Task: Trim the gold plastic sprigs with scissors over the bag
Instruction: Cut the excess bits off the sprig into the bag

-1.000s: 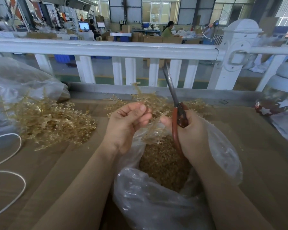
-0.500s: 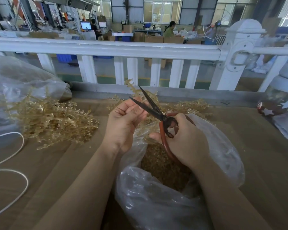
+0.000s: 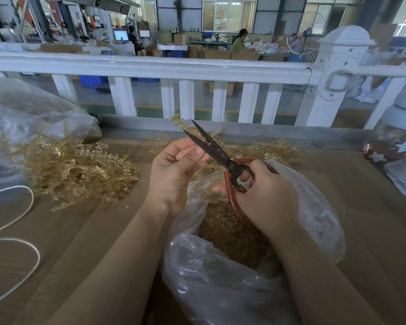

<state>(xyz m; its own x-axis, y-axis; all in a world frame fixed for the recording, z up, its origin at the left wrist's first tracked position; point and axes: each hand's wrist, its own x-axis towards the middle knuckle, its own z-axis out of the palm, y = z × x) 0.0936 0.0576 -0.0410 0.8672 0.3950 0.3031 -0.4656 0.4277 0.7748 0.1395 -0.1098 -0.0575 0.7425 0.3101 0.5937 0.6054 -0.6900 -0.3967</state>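
Your right hand (image 3: 267, 195) sits just right of centre with its fingers curled through the red loop handles of the scissors (image 3: 223, 160), whose dark blades stand parted and point toward the upper left. Your left hand (image 3: 174, 174), just left of centre, has its fingertips pinched together on a gold sprig (image 3: 192, 131) whose leafy tip rises behind the blades; the exact grip point is hidden by your fingers. Both hands hover above the clear plastic bag (image 3: 314, 221) that fills the lower centre, its mouth open and a heap of gold trimmings (image 3: 230, 233) lying inside. At the lower left, a white cord (image 3: 31, 202) loops across the brown table (image 3: 373, 219). Farther up on the left, a pile of gold sprigs (image 3: 75, 170) lies spilling from another clear bag (image 3: 21, 118). More sprigs (image 3: 274, 146) lie beyond your hands toward centre right. Behind the table runs a white railing (image 3: 150, 66), and past it a workshop floor with boxes and seated people.
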